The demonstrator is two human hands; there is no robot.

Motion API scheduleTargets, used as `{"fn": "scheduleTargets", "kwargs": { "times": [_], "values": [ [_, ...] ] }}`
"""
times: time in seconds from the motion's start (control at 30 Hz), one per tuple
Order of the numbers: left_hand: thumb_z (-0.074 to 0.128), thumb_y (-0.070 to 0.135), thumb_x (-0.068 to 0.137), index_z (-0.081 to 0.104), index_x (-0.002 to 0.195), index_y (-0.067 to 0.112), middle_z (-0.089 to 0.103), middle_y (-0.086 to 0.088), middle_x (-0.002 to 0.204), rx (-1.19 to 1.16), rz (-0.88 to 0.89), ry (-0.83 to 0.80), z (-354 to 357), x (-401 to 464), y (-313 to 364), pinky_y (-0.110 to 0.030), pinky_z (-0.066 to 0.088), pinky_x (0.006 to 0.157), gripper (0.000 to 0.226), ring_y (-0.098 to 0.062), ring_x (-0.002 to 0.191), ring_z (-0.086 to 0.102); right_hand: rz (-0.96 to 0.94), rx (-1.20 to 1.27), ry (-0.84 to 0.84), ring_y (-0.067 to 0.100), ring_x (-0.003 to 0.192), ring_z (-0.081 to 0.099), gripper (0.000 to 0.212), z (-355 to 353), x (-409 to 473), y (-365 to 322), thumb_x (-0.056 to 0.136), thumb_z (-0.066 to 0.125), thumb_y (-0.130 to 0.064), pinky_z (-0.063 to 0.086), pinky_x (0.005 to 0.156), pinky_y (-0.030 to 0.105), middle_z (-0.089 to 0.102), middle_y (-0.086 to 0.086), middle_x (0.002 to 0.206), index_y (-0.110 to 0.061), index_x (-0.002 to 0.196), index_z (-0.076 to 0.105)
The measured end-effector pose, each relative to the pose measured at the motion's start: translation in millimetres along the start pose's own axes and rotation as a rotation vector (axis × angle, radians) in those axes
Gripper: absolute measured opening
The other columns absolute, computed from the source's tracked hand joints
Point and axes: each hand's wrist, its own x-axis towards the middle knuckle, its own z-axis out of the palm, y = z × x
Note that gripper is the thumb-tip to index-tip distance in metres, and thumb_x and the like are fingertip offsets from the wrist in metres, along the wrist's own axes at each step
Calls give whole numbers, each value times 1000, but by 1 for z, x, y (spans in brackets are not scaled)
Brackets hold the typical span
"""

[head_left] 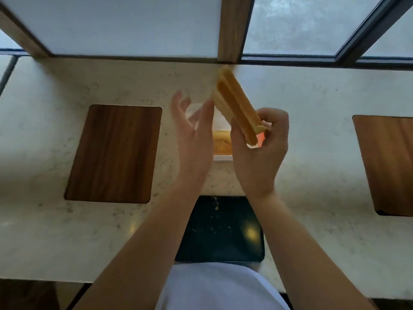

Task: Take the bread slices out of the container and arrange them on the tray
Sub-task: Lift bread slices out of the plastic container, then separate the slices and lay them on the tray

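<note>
My right hand grips two bread slices held together on edge, tilted up and away above the container. The clear plastic container sits on the counter behind my hands, mostly hidden, with more bread showing inside. My left hand hovers open beside the slices, fingers spread, touching nothing that I can see. A dark tray lies near the counter's front edge, between my forearms, with only crumbs on it.
A wooden board is set into the pale stone counter on the left, another wooden board at the far right. A window and a wooden post rise behind the counter.
</note>
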Motion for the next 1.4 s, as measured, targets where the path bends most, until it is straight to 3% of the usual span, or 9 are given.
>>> {"fn": "scheduleTargets", "kwargs": {
  "times": [0.1, 0.2, 0.33, 0.5, 0.6, 0.73, 1.07, 1.3, 1.4],
  "values": [
    [52, 56, 95, 49, 139, 20, 68, -9, 124, -355, -432, -205, -22, -31, -15, -43, 59, 83, 57, -27, 106, 71, 120, -14, -112, 28, 80, 60, 27, -14, -51, 0, 85, 79, -1, 55, 72, 40, 56, 5, 94, -2, 98, 56],
    [61, 56, 91, 53, 135, 9, 68, -15, 114, -291, -496, -285, -45, -62, -39, -40, 57, 81, 64, -27, 99, 70, 233, -7, -301, 33, 83, 61, 30, -33, -92, 5, 84, 80, -1, 55, 71, 48, 59, 14, 97, 0, 100, 55],
    [78, 41, 84, 59, 122, 3, 68, -3, 92, -206, -576, -252, -78, -94, -68, -26, 56, 74, 57, -17, 85, 69, 312, -3, -758, 23, 103, 61, 39, -60, -126, 4, 78, 86, -30, 57, 84, 36, 57, 5, 112, -11, 101, 61],
    [82, 52, 71, 53, 131, 25, 67, -5, 119, 5, -662, -296, -100, -118, -87, -34, 57, 87, 72, -18, 103, 69, 743, 67, -880, 8, 109, 64, 43, -70, -141, 3, 77, 73, -63, 58, 84, 23, 63, -11, 115, -31, 104, 66],
    [79, 66, 63, 49, 134, 34, 64, -2, 123, 26, -681, -272, -105, -125, -91, -37, 57, 91, 83, -16, 106, 68, 910, -26, -1024, -1, 115, 61, 78, -70, -140, 13, 68, 76, -72, 54, 88, 22, 58, -17, 133, -36, 134, 54],
    [60, 85, 60, 49, 112, 54, 59, 11, 120, 58, -704, -343, -105, -125, -86, -29, 53, 83, 62, -7, 104, 64, 1062, 44, -1270, -7, 104, 66, 79, -66, -129, 19, 67, 80, -71, 58, 83, 23, 57, -24, 130, -56, 136, 43],
    [54, 62, 91, 49, 106, 60, 58, 18, 111, 230, -630, -440, -118, -118, -87, 0, 44, 58, 16, 20, 85, 60, 1236, 224, -1126, 13, 114, 69, 70, -56, -130, 22, 84, 76, -48, 59, 97, 42, 70, -4, 127, -40, 146, 46],
    [52, 55, 96, 53, 105, 42, 57, 13, 102, 414, -532, -465, -120, -110, -87, -20, 43, 74, 16, -1, 89, 56, 1514, 515, -950, 33, 123, 66, 58, -55, -140, 34, 90, 73, -47, 54, 100, 55, 68, 10, 136, -20, 140, 58],
    [55, 60, 92, 60, 109, 35, 65, 3, 108, 326, -659, -398, -123, -105, -88, -34, 50, 83, 31, -10, 93, 64, 1580, 392, -809, 30, 108, 74, 47, -55, -142, 45, 91, 74, -31, 63, 82, 46, 76, 8, 121, -18, 134, 60]
  ]
}}
